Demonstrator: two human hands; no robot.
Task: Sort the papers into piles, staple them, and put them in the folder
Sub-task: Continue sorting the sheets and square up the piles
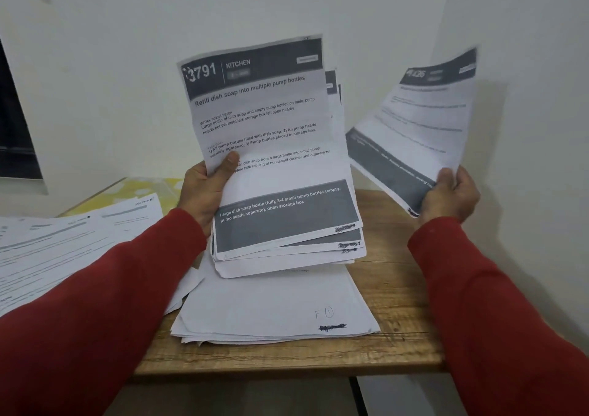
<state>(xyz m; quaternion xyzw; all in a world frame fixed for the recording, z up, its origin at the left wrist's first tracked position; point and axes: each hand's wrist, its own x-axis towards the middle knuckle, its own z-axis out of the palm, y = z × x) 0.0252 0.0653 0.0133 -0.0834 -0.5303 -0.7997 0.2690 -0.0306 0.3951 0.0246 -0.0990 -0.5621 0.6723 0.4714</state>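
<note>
White stack [271, 147] upright in left hand [207, 186]; right hand [452, 195] sheet [417, 122] tilted.

Left hand [204, 189] gripping an upright sheaf of papers [271, 160], right hand [452, 194] pinching a single sheet [417, 119], above a pile [274, 307] on the wooden surface [395, 345].

A: Where's everything?
B: On the brown wooden tabletop [398, 336] a flat pile of white paper sheets [274, 307] lies centre; spread printed sheets [63, 246] lie left, over a yellow plastic folder [140, 192] behind.
A: Above?
B: Left hand's [204, 189] held printed stack [271, 160]; right hand's [452, 195] 1 printed sheet [417, 122].
</note>
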